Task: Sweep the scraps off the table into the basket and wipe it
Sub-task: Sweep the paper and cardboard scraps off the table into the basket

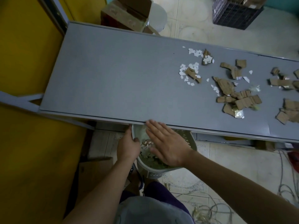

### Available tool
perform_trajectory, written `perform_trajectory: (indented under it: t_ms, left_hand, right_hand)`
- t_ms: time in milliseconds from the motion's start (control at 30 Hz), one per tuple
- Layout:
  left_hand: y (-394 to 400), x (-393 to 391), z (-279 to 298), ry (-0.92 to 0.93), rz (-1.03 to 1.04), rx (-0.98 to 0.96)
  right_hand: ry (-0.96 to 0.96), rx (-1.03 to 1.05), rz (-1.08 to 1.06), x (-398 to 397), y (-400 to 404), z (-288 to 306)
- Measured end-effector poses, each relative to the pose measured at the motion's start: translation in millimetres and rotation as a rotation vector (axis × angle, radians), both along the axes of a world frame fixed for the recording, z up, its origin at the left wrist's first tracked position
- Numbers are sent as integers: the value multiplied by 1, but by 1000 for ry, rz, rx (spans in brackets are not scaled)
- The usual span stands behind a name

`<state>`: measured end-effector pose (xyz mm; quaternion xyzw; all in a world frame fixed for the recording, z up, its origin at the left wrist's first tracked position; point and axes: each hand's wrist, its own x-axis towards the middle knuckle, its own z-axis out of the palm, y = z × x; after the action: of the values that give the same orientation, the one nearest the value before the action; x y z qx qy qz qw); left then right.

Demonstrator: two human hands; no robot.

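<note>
The left hand [128, 147] is gripping the plastic basket [191, 141] rim under the grey table [105, 75] edge; the right hand [168, 147] is hovering flat, fingers spread, above it; cardboard scraps [239, 97] are lying at three o'clock.

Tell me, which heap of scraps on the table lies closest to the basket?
The white-and-brown heap, leftmost of all; the other cardboard heaps lie further right.

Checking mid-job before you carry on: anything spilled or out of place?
Cardboard scraps and white paper bits remain on the right half of the table. The basket sits left of them. Loose cords tangle on the floor.
</note>
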<state>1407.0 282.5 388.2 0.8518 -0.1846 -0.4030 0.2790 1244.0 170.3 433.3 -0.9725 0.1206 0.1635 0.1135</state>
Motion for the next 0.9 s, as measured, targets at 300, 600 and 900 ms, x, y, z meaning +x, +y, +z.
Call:
perform_trajectory:
  t_ms: [300,600,900]
  left_hand:
    - [-6,-27,7,43,-37,8]
    - [-32,-53,5,80,-56,7]
    - [-49,-78,-4,69,38,48]
  right_hand:
    - [-42,-35,-265,-18,-41,26]
    - [1,-139,-602,-26,-147,34]
    - [1,-132,-548,17,-236,20]
